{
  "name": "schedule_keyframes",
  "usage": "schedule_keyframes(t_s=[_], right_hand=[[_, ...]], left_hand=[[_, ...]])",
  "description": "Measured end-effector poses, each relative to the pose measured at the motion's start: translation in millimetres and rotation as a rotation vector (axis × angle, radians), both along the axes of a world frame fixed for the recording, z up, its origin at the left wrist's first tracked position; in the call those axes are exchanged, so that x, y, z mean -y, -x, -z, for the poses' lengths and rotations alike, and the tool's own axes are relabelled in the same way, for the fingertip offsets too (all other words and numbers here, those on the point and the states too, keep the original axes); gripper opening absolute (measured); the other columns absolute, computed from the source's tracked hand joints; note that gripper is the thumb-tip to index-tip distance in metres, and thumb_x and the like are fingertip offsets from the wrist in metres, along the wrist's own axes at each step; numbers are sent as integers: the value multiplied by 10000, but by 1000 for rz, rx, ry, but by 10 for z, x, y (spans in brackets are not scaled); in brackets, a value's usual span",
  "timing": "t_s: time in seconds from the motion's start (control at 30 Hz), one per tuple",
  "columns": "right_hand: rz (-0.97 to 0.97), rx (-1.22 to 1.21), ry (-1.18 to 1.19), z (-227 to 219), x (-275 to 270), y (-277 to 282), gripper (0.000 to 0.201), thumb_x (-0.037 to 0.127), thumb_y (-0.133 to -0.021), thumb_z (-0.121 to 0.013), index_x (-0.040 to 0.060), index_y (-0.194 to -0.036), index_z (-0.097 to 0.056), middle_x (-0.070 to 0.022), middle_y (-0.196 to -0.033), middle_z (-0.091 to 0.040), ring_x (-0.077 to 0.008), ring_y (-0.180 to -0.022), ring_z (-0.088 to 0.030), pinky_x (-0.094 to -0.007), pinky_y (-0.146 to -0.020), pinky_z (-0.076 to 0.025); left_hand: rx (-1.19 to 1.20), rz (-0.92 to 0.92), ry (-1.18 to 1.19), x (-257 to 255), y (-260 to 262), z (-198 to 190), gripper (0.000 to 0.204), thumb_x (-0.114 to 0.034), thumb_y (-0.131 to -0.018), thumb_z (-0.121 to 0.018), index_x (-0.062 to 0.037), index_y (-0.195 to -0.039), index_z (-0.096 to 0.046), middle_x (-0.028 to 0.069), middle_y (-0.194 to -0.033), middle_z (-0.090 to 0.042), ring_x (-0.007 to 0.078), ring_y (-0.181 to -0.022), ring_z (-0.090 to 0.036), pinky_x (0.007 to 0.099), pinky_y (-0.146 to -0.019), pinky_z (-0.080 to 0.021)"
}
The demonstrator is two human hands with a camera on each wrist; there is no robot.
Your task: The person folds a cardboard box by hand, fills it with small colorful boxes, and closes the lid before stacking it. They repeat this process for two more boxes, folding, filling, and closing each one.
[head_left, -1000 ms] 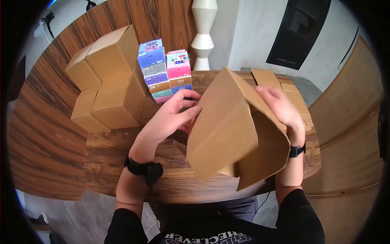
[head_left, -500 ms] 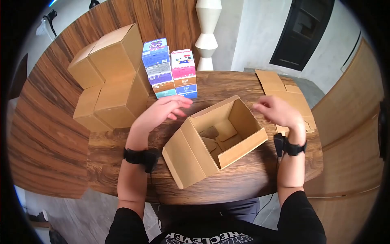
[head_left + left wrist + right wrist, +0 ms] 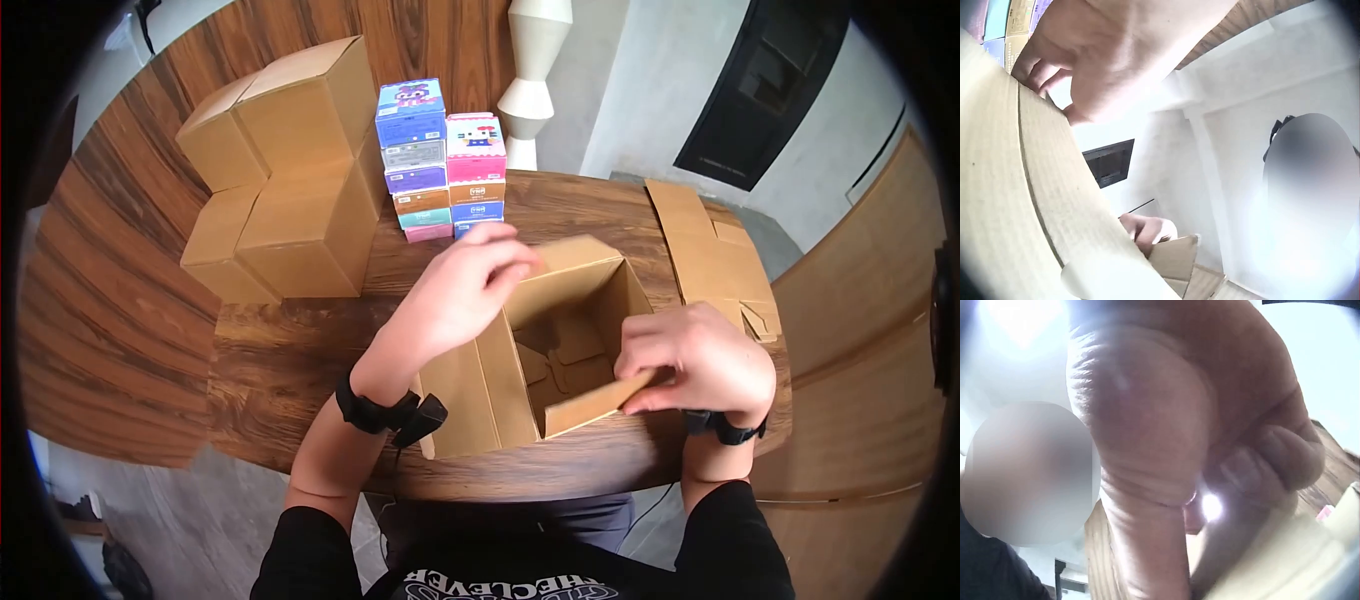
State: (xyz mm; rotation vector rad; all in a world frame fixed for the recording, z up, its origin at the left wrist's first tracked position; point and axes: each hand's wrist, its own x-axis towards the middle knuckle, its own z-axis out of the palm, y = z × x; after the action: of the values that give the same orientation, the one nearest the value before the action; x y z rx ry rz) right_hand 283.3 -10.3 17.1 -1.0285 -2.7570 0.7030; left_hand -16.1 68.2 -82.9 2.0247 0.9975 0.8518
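An open cardboard box [image 3: 456, 400] stands upright on the table, its mouth facing up and its bottom flaps showing inside. One wide flap spreads out to the left. My right hand [image 3: 700, 362] pinches the short near flap [image 3: 590, 408], thumb outside and fingers inside. At the far left corner, my left hand [image 3: 465, 285] has its thumb and curled fingers at the back flap [image 3: 575, 256]. The left wrist view shows that hand gripping the cardboard edge [image 3: 1054, 156]. In the right wrist view, the right hand [image 3: 1210, 419] hides most of the box.
Several closed cardboard boxes [image 3: 300, 215] are stacked at the left. Beside them, small colourful printed boxes [image 3: 412, 125] rise in two columns at the back. Flattened cardboard [image 3: 705, 245] lies on the right of the wooden table [image 3: 290, 370]. A white ornamental column [image 3: 527, 85] stands behind.
The box went from tilted in both hands to upright on the table, where both hands were off it. Since then the left hand has reached its far left corner and the right its near flap.
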Motion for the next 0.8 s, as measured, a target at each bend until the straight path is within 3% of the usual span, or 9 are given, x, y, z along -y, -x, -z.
schedule_keyframes(t_s=[0.07, 0.17, 0.2, 0.37, 0.5, 0.63, 0.7, 0.77, 0.8], right_hand=[[-85, 15, -44, -3, 63, 9, 327, 280, -815, -934, 188, -941, -646, 8, -947, -642, -291, -754, -692, -419, -626, -499], [-249, -14, 344, -136, 80, 47, 354, 341, -832, -925, 173, -932, -631, 29, -949, -623, -272, -762, -687, -412, -621, -498], [-195, -2, 310, -116, 92, 68, 348, 324, -834, -919, 168, -932, -624, 20, -951, -632, -277, -768, -688, -414, -621, -498], [68, 149, 74, 78, 236, 309, 303, 218, -837, -876, 159, -954, -603, -25, -921, -673, -310, -802, -697, -435, -631, -506], [33, 160, -22, 178, 309, 436, 328, 185, -806, -867, 166, -966, -581, -32, -864, -679, -342, -795, -701, -464, -626, -514], [-269, -114, 348, -136, -205, 306, 305, 233, -887, -918, 117, -965, -646, -8, -831, -675, -201, -699, -676, -358, -602, -510], [-88, -426, 291, -17, -577, 56, 309, 237, -902, -942, 83, -1011, -696, 28, -844, -665, -104, -730, -639, -288, -635, -511], [271, -523, 220, 118, -1238, 4, 374, 196, -883, -956, 67, -1117, -695, 32, -904, -664, -77, -800, -636, -263, -686, -519], [276, -559, 137, 268, -1581, 104, 496, 181, -886, -953, 68, -1263, -651, 7, -986, -658, -70, -808, -631, -256, -708, -524]], left_hand=[[-85, 25, -66, 69, -10, -25, 315, -209, -1058, -727, -35, -1317, -768, 133, -1376, -699, 255, -1063, -746, 370, -937, -588], [-197, 4, -29, 129, -1, -147, 348, -194, -1022, -736, -31, -1329, -756, 163, -1204, -785, 269, -1008, -761, 373, -898, -590], [-209, -19, -15, 116, -11, -111, 326, -163, -1018, -691, -39, -1310, -763, 195, -1064, -802, 330, -956, -770, 406, -878, -593], [-266, -44, -45, 159, -34, -139, 278, -183, -1054, -610, -77, -1243, -785, 211, -1036, -787, 414, -988, -749, 498, -878, -587], [-343, -85, -94, 190, -56, -148, 259, -188, -1055, -590, -91, -1183, -794, 205, -1039, -784, 430, -1010, -741, 538, -879, -585], [-411, -51, -92, 196, -5, -193, 258, -183, -1056, -585, -94, -1176, -795, 198, -1025, -788, 430, -1006, -741, 542, -882, -587], [-382, -38, -102, 225, 16, -193, 258, -183, -1057, -586, -89, -1174, -796, 196, -1015, -788, 428, -998, -742, 546, -878, -584], [-370, -20, -102, 254, 41, -197, 258, -184, -1058, -589, -86, -1173, -797, 193, -1008, -788, 425, -992, -743, 547, -877, -583], [-374, -9, -96, 260, 54, -205, 257, -185, -1058, -592, -85, -1174, -799, 191, -1006, -789, 423, -990, -744, 545, -877, -583]])
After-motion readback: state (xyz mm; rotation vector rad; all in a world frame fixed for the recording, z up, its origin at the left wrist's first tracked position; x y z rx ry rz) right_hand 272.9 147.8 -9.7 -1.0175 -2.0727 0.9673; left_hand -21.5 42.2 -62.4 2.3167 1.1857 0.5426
